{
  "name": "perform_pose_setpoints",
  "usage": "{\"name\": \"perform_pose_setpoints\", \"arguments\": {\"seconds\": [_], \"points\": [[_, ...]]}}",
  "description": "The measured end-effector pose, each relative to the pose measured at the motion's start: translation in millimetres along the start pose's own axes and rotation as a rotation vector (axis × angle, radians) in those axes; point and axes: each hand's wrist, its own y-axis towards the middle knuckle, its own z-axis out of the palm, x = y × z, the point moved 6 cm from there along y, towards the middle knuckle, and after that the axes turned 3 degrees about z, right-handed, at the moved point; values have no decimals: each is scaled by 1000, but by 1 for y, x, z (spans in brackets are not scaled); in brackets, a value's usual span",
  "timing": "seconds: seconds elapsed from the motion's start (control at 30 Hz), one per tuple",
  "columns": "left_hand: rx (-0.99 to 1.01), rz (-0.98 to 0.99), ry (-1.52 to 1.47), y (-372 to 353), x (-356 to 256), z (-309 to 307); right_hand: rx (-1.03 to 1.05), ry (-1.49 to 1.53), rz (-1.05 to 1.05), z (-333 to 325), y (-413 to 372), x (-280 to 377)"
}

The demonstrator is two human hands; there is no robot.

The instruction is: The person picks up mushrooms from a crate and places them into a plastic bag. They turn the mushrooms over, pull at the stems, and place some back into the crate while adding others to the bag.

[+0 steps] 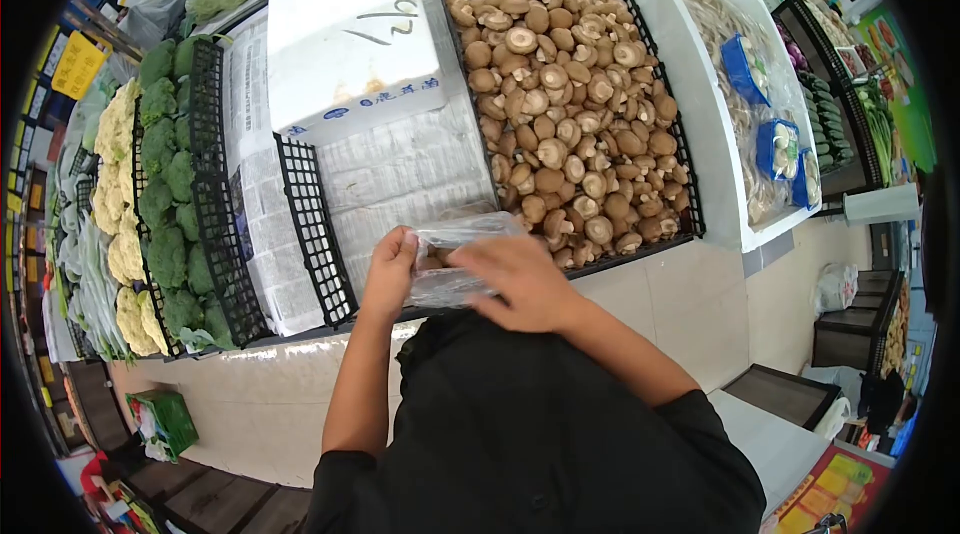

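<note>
A clear plastic bag (455, 286) with brown mushrooms showing inside is held in front of my body, by the near edge of the display. My left hand (393, 262) is closed on the bag's left side, thumb uppermost. Across its right side reaches my right hand (530, 279), back upward, fingers stretched out and spread over the film. Just beyond the hands, a black crate is heaped with loose shiitake mushrooms (570, 104). Left of that lies a newspaper-lined crate section (390, 169), partly under the bag.
A white foam box (350, 34) with handwriting stands at the back. Broccoli (165, 184) and cauliflower (120, 224) fill crates to the left. At right, a white foam box (695, 124) holds blue-trayed packs (775, 149). Black crate walls (320, 234) divide the display.
</note>
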Motion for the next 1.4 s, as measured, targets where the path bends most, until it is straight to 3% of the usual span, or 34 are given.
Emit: {"name": "perform_pose_setpoints", "arguments": {"seconds": [0.17, 0.37, 0.47, 0.57, 0.7, 0.8, 0.83, 0.93, 1.07, 1.13, 1.23, 1.33, 1.4], "points": [[-117, 20, -358, 7, 3, -5, 641, -99, 44, 57, -31, -26], [-273, -19, -569, 3, -3, 2, 741, -143, 101, 44, -60, -50], [-221, 13, -611, -1, -4, 2, 470, 71, 448, 16, -42, -44], [-141, 25, -653, -4, -4, 5, 169, 99, 532, 4, -22, -34], [-93, -35, -650, -9, -11, 7, 411, -15, 422, 50, -15, -32], [-76, -113, -642, -10, -12, 2, 295, 209, 368, 76, -17, -66], [-129, -127, -598, -10, -11, -5, 302, 333, 498, 79, -19, -76], [-226, -142, -440, -9, -14, -27, 68, 1149, 789, 76, -23, -85], [-162, -111, -256, -14, -11, -49, -55, 1414, 727, 70, -8, -87], [-121, -93, -134, -15, -6, -56, -90, 1398, 756, 77, 2, -88], [-216, 28, 390, -15, -4, -68, -104, 1329, 720, 85, 19, -94], [-244, 619, 912, -31, -56, -39, -105, 1234, 688, 86, 33, -92], [-177, 676, 1011, -35, -84, -6, -76, 1187, 668, 88, 39, -90]]}}
